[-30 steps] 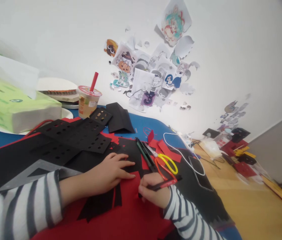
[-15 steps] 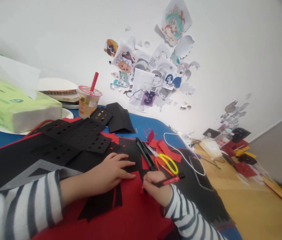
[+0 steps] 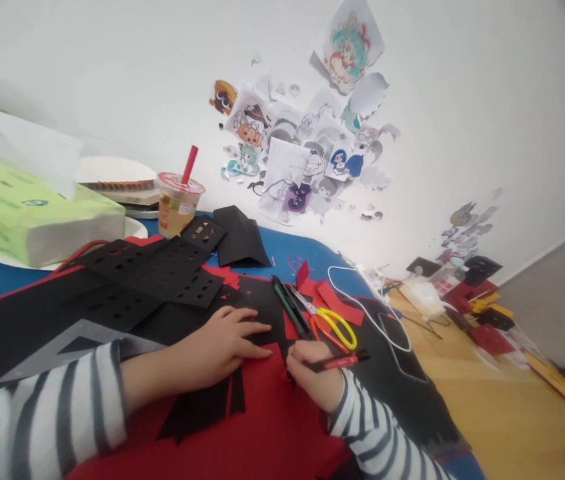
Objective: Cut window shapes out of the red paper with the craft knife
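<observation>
My left hand lies flat with its fingers spread, thumb side on a sheet of red paper. Black paper pieces with pointed edges lie on the red sheet below its palm. In my right hand a slim red-and-black pen is gripped like a writing tool, low over the red paper's upper edge. Its working tip is mostly hidden by my fingers. Just beyond that hand are yellow-and-orange-handled scissors and a dark green slim tool.
Punched black cards lie at the upper left near a lidded drink cup with a straw and a tissue box. A triangular ruler is partly under my left sleeve. A phone and white cable lie right.
My right hand and the pen have shifted very slightly over the red paper's edge. The left hand stays in place.
</observation>
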A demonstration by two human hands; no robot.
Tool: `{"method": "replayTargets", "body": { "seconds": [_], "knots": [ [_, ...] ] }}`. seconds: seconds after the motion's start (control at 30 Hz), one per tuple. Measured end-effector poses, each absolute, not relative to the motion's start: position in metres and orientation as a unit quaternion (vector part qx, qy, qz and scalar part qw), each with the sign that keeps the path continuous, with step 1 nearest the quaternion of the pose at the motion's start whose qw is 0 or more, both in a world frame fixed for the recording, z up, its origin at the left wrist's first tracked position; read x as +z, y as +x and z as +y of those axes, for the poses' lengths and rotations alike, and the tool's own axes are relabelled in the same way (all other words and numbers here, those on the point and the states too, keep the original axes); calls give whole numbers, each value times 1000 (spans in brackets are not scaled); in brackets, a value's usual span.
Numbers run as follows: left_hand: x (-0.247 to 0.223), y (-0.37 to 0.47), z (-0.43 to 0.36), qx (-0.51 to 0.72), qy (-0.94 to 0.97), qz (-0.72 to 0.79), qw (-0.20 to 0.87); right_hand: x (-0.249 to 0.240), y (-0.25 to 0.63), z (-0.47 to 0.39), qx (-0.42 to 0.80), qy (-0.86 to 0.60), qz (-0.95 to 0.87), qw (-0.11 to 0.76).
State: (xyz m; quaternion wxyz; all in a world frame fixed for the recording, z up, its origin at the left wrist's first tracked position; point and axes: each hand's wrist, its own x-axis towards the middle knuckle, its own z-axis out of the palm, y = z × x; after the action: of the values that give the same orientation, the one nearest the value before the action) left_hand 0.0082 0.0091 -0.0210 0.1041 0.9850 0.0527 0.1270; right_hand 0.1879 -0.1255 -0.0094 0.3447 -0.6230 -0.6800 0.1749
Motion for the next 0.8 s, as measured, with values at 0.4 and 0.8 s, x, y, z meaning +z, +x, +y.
{"method": "replayTargets", "body": {
  "seconds": [0.4, 0.8],
  "knots": [
    [-16, 7, 8, 143, 982, 47, 118, -8, 188, -126, 179, -625, -678, 343],
    [-28, 8, 15, 216, 956, 83, 179, -11, 204, -123, 47, -656, -597, 459]
  ]
}}
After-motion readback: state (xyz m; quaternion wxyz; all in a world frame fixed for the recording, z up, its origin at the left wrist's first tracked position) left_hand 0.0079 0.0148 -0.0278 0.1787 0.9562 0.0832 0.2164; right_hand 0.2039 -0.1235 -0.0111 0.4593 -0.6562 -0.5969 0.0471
